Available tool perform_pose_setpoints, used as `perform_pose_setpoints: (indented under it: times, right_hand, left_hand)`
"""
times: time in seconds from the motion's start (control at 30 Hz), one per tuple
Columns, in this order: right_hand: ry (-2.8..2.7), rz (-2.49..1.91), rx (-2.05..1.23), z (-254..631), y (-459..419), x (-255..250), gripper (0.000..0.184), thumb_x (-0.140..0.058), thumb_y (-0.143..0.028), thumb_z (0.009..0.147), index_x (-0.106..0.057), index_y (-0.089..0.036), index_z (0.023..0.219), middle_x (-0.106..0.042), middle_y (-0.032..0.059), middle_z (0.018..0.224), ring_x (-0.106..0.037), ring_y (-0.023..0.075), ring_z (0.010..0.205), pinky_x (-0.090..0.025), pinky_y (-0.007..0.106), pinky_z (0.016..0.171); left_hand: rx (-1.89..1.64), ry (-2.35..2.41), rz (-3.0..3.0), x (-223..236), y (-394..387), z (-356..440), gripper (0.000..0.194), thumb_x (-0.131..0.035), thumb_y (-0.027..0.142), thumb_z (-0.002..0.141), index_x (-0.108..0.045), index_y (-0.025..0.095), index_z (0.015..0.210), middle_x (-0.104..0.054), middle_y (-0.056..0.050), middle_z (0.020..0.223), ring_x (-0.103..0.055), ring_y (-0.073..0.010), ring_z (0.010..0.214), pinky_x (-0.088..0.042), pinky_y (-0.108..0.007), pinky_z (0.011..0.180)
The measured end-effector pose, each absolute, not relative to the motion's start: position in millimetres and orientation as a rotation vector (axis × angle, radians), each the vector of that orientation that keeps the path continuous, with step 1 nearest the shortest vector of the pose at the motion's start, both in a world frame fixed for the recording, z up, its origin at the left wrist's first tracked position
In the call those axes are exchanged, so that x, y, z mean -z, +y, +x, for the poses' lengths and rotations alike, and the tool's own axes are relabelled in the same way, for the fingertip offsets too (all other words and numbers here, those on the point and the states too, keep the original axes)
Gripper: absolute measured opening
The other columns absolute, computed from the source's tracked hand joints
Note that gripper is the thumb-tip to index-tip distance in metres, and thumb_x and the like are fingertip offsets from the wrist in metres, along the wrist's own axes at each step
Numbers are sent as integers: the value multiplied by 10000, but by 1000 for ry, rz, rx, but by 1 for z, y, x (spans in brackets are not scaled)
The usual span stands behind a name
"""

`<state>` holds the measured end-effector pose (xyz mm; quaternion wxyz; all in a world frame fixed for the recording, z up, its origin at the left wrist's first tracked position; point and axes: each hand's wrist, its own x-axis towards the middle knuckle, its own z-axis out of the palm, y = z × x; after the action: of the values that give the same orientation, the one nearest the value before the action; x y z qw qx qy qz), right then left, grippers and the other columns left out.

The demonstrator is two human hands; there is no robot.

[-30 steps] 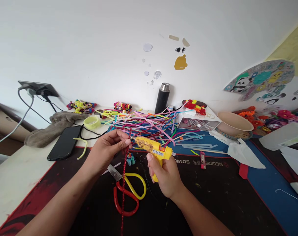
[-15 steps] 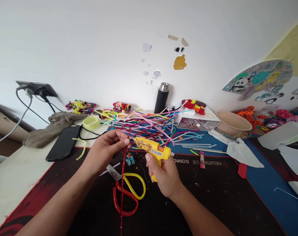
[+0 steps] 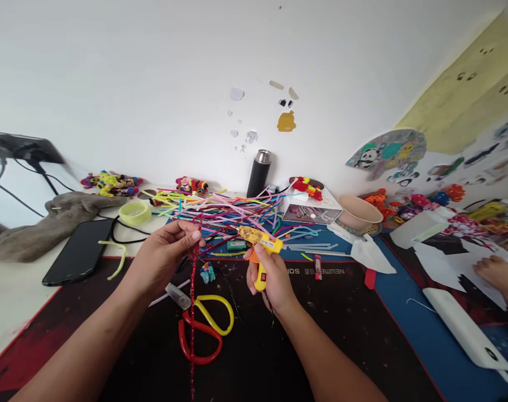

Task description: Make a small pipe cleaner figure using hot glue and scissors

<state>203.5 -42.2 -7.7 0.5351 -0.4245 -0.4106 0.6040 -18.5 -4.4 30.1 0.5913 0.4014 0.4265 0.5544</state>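
My left hand [image 3: 175, 243] pinches a sparkly red pipe cleaner [image 3: 192, 312], which hangs straight down past the mat's middle. In my right hand [image 3: 271, 273] is a yellow hot glue gun [image 3: 258, 238], held by its handle. Its browned nozzle points left at the pinching fingers, with a gap between. Beneath the hanging strand lie scissors [image 3: 214, 329] with one red and one yellow handle loop. A small blue figure [image 3: 207, 272] rests on the mat just beyond them.
A heap of coloured pipe cleaners [image 3: 229, 209] spreads along the back, before a black thermos [image 3: 259, 174]. A phone [image 3: 78, 251] and yellow tape roll [image 3: 135, 212] lie left. Right are a bowl [image 3: 360, 210], a white device [image 3: 467, 329] and another person's hand [image 3: 494, 273].
My right hand has drawn the glue gun back from the left fingers, so its nozzle stands apart from the red strand. The view has swung right, showing another person's hand.
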Motion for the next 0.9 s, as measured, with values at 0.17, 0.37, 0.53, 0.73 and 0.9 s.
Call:
perform_pose_setpoints:
  times: [0.17, 0.37, 0.53, 0.73, 0.9]
  right_hand:
    - [-880, -1119, -1462, 225, -63, 5, 588, -750, -750, 849, -681, -166, 856, -489, -80, 472, -443, 92, 335, -252, 211, 361]
    - [-731, -1248, -1505, 261, -86, 12, 608, -809, -741, 814, -682, -156, 918, -501, -82, 509, -417, 73, 354, -198, 187, 349]
    - [-618, -1322, -1611, 281, -97, 12, 592, -795, -726, 853, -689, -150, 941, -518, -70, 538, -403, 61, 365, -172, 170, 341]
    - [-491, -1377, -1653, 293, -101, 10, 495, -661, -627, 1019, -700, -139, 943, -522, -54, 557, -442, 68, 377, -170, 158, 343]
    - [-387, -1395, -1641, 296, -98, 10, 492, -569, -602, 1087, -695, -143, 962, -542, -44, 596, -490, 75, 395, -180, 154, 345]
  left_hand:
    - [-1262, 969, 852, -33, -7, -17, 534, -1099, 473, 471, -767, 173, 763, -694, 2, 702, -588, -111, 639, -466, -185, 579]
    - [-1231, 949, 845, -37, -10, -13, 545, -1105, 469, 439, -778, 180, 766, -718, -12, 691, -610, -129, 641, -486, -206, 580]
    - [-1219, 926, 883, -34, -10, -11, 539, -1112, 409, 413, -788, 186, 782, -729, -13, 693, -626, -140, 655, -484, -212, 581]
    - [-1195, 901, 958, -29, -9, -13, 508, -1093, 404, 475, -780, 184, 810, -750, -21, 704, -603, -130, 606, -468, -220, 573]
    - [-1197, 908, 1001, -30, -9, -12, 533, -1091, 434, 460, -775, 184, 809, -749, -28, 703, -591, -138, 595, -438, -228, 543]
